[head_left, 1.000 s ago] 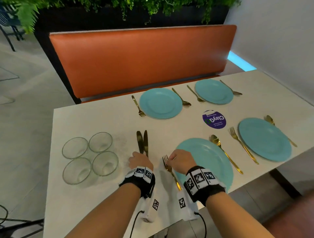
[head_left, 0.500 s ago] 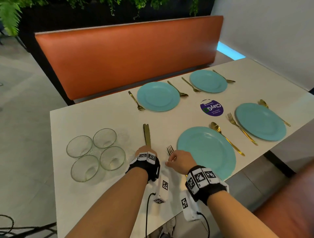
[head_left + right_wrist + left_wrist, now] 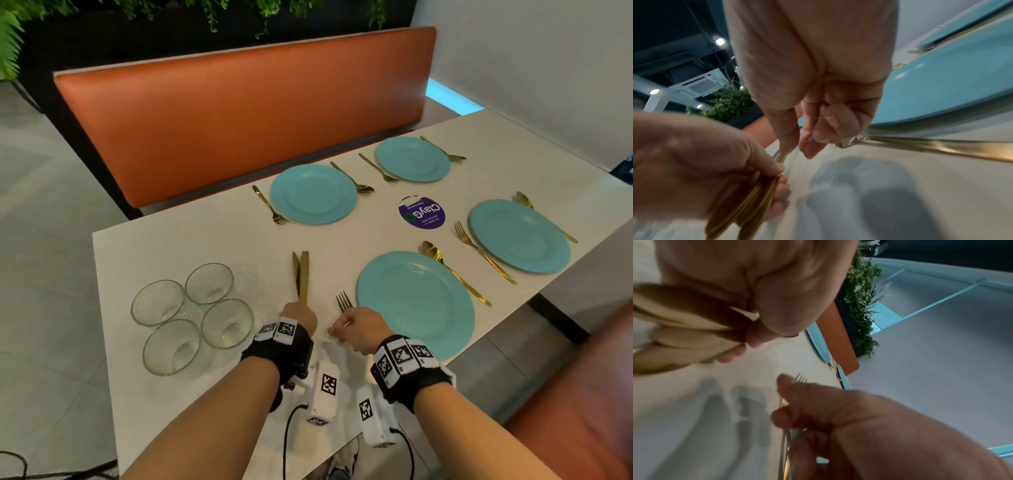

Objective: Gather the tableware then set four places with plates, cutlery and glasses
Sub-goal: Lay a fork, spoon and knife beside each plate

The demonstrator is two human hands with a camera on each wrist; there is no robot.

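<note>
My left hand (image 3: 298, 313) grips a bundle of gold knives (image 3: 301, 274) by the handles, their blades pointing away over the white table (image 3: 205, 240). In the left wrist view the knife handles (image 3: 684, 332) sit under my curled fingers. My right hand (image 3: 356, 327) is curled over a gold fork (image 3: 343, 302) that lies just left of the nearest turquoise plate (image 3: 414, 301). In the right wrist view my bent middle fingers rest on the fork (image 3: 920, 145) while thumb and forefinger point down toward the knives (image 3: 756, 194). Several clear glasses (image 3: 227, 323) stand grouped at the left.
Three more turquoise plates (image 3: 313, 193) (image 3: 412, 159) (image 3: 519, 236) each have a gold fork and spoon beside them. A purple round sticker (image 3: 422, 212) lies mid-table. An orange bench back (image 3: 239, 113) runs behind; a white wall (image 3: 548, 68) closes the right.
The fork has slid away from me to lie straight beside the near plate, my right hand staying over its handle. The splayed knife blades have drawn closer together in my left hand.
</note>
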